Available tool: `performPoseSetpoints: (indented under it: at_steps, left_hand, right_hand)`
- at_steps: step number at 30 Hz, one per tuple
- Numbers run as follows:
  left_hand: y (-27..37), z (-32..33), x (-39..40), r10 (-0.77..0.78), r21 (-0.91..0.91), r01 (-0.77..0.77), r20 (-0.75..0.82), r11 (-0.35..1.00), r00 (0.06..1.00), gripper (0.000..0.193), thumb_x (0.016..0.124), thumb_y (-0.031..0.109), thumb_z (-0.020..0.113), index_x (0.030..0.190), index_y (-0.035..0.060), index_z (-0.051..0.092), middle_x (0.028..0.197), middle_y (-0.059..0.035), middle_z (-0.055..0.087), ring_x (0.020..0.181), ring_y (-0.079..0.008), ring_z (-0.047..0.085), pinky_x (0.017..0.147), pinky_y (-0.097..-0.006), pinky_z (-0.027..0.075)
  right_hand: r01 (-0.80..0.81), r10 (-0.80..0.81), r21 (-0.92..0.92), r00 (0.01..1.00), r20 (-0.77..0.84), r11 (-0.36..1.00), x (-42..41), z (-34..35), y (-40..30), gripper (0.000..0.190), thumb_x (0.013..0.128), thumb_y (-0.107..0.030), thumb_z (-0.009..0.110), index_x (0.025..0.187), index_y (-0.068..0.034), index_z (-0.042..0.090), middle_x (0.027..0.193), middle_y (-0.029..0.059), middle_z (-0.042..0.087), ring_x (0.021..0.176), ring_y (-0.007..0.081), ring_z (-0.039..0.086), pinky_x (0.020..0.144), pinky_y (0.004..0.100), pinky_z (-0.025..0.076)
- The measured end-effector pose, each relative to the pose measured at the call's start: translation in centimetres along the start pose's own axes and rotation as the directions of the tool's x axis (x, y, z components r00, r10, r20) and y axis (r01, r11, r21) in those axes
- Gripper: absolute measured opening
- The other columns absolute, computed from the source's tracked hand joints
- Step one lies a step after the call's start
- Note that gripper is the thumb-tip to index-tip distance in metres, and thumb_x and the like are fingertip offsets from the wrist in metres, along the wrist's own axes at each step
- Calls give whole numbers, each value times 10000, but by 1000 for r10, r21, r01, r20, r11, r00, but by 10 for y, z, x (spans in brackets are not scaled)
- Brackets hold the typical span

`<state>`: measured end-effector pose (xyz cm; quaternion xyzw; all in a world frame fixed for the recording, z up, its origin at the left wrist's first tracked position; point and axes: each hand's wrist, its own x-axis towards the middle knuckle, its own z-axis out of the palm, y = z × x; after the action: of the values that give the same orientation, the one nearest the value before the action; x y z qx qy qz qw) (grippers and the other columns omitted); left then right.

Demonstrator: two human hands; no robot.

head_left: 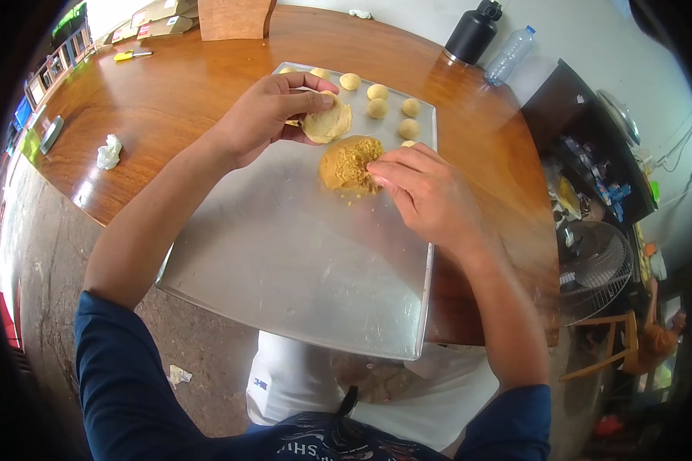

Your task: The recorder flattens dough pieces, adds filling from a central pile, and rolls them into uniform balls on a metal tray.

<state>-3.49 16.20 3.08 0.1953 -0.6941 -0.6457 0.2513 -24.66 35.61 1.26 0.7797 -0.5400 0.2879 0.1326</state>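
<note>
My left hand point(277, 112) holds a flattened round of pale dough point(327, 120) between thumb and fingers, above the far part of a metal baking tray point(288, 253). Just below it on the tray lies a mound of yellow-brown, crumbly filling or dough point(349, 164), with small crumbs around it. The fingertips of my right hand point(427, 190) are pinched together at the mound's right side; whether they hold a piece of it cannot be seen. Several small dough balls point(378, 108) rest at the tray's far end, some partly hidden by my hands.
The tray lies on a wooden table point(173, 86), its near edge jutting past the table. A black flask point(473, 33) and a plastic bottle point(510, 56) stand far right. Crumpled white plastic point(109, 152) and a yellow-handled knife point(131, 55) lie left. A fan point(597, 271) and another person point(657, 346) are right.
</note>
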Motion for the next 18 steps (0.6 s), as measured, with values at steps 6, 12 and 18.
performPoseSetpoints:
  at_steps: [6,12,18]
  left_hand:
    - [2,0,0,1,-3,-1,8,1000,1000,370,1064,296,669,1356,75,616,1177,-38,711,1053,-116,695,878,-327,600]
    - [0,0,0,8,-11,-8,3,1000,1000,376,1061,301,675,1356,76,617,1172,-36,713,1046,-114,697,876,-322,600]
    - [1,0,0,-6,-4,6,6,1000,1000,377,1058,306,679,1354,80,622,1164,-32,715,1045,-108,698,878,-323,600]
  right_hand:
    - [-132,133,-54,991,16,990,4,-10,-7,210,966,-233,746,1086,-61,756,990,92,758,898,281,733,767,415,605]
    - [-475,477,-43,874,95,879,11,5,-28,296,1005,-333,729,957,-43,691,835,149,769,780,323,773,683,440,602]
    - [-457,455,37,889,50,889,8,13,-24,275,1018,-291,716,935,-32,677,822,159,762,785,343,764,682,458,593]
